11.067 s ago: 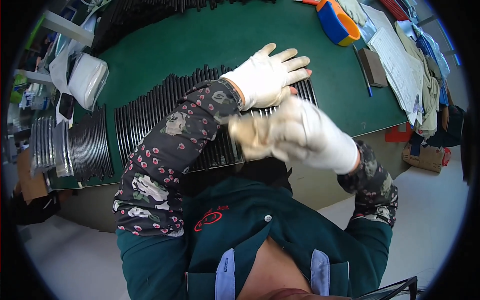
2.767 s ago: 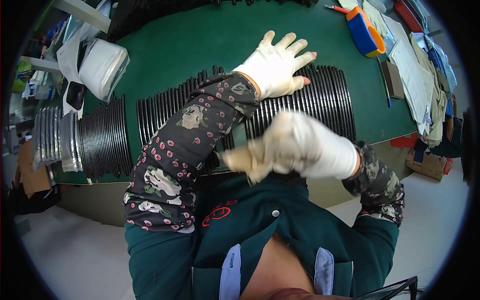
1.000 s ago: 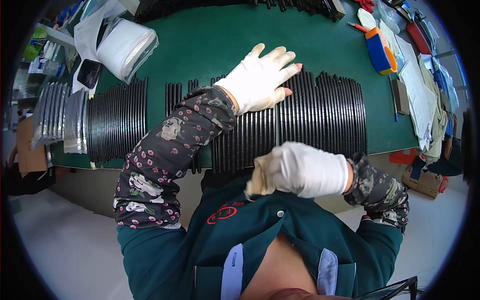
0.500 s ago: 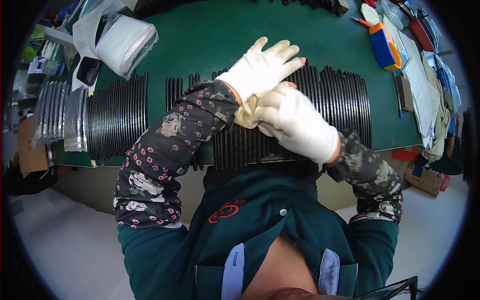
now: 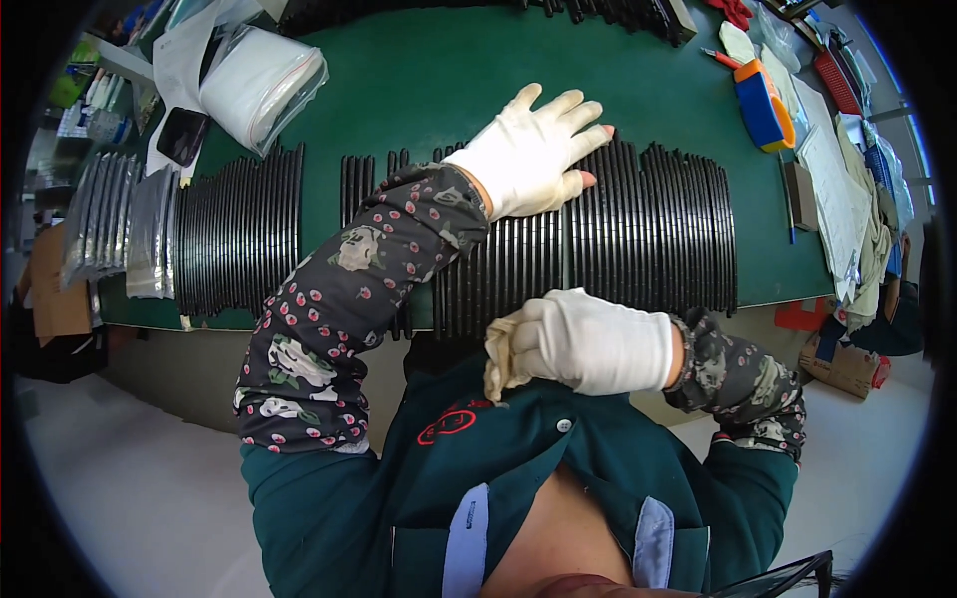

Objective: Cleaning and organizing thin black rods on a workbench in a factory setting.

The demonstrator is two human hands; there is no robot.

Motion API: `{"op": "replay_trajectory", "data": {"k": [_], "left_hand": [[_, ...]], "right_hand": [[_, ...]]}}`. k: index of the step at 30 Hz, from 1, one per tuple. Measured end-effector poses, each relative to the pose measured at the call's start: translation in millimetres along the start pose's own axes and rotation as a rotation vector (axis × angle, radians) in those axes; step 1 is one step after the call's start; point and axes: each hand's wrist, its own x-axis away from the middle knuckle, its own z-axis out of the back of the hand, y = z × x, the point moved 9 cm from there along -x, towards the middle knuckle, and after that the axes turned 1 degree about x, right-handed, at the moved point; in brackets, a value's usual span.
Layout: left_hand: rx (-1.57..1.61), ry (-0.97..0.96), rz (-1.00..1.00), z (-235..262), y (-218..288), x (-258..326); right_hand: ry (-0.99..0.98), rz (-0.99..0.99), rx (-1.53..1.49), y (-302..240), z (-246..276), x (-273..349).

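Observation:
Slim black rods [image 5: 653, 229] lie side by side in a row on the green table [image 5: 399, 80], their ends pointing toward and away from me. My left hand [image 5: 528, 154], in a white glove with bare tips on some fingers, rests flat across the far ends of the middle rods, fingers spread. Near the table's front edge, my gloved right hand [image 5: 608, 344] is closed around a crumpled beige cloth [image 5: 501, 357], just in front of my chest. The fingertips of that hand are hidden in the cloth.
Left of the rods are another rod group [image 5: 239, 234], bagged rods [image 5: 150, 239], a phone [image 5: 182, 136] and a stack of clear plastic bags [image 5: 261, 85]. An orange-and-blue tape dispenser [image 5: 764, 107] stands at the right, near papers [image 5: 832, 189]. More black rods [image 5: 598, 12] lie at the far edge.
My right hand has drawn the cloth down from beside my left wrist, along the rods, to the near edge. My left hand stays almost where it was.

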Motion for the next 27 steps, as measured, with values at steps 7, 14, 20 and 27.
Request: {"op": "replay_trajectory", "data": {"k": [7,14,20,27], "left_hand": [[0.071,0.247,-0.021,69,-35,35],[-0.095,-0.062,0.04,61,-101,146],[-0.148,-0.081,-0.052,28,-49,114],[-0.007,-0.111,0.008,7,-45,84]], "right_hand": [[0.678,-0.43,-0.061,18,119,52],[0.709,-0.715,-0.476,49,106,63],[0.682,-0.675,-0.445,51,98,39],[0.66,-0.322,0.241,31,104,-12]]}}
